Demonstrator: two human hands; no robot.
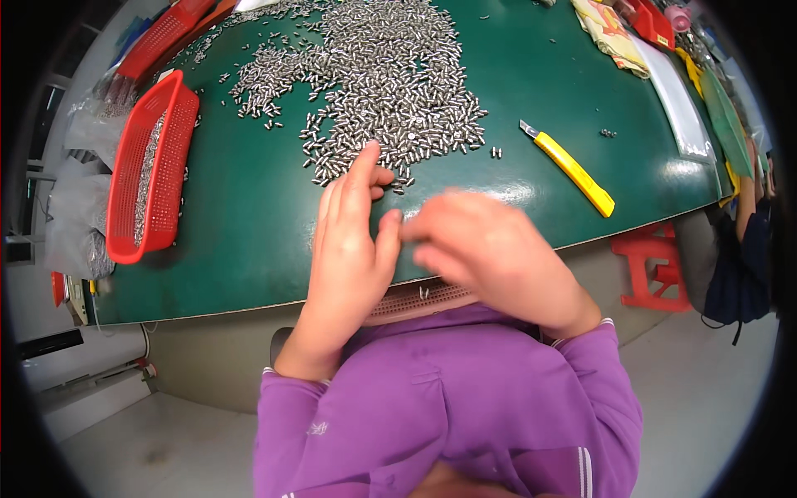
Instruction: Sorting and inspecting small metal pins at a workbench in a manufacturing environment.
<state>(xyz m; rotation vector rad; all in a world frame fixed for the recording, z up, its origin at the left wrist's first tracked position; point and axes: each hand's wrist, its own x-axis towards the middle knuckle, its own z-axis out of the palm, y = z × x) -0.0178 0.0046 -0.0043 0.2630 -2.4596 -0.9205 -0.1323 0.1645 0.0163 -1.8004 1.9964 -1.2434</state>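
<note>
Silver metal pieces (398, 91) lie in a broad heap at the upper middle of the frame, on a green table (515, 79). They share no single direction: each is longer than it is wide, and the long axes turn every way, some up and down the frame, others slanted or crosswise. The heap as a whole runs from the top edge down toward the centre, with a looser spread to the left. Right of its lower edge, a pair of pieces (496, 153) sits side by side, long axes up and down the frame. The pieces look short, rounded and bright, with narrowed ends and dark lines between them.

The left hand (353, 228), at the centre, has its forefinger stretched up to the heap's lower edge, the thumb spread away and other fingertips bent under; its palm is hidden, so I cannot tell what it holds. The right hand (498, 253), just right of centre, is blurred, its fingers curled near the left thumb; I cannot tell whether they grip a piece. A red basket (176, 158) stands at the left, and a yellow utility knife (576, 174) slants at the right.
</note>
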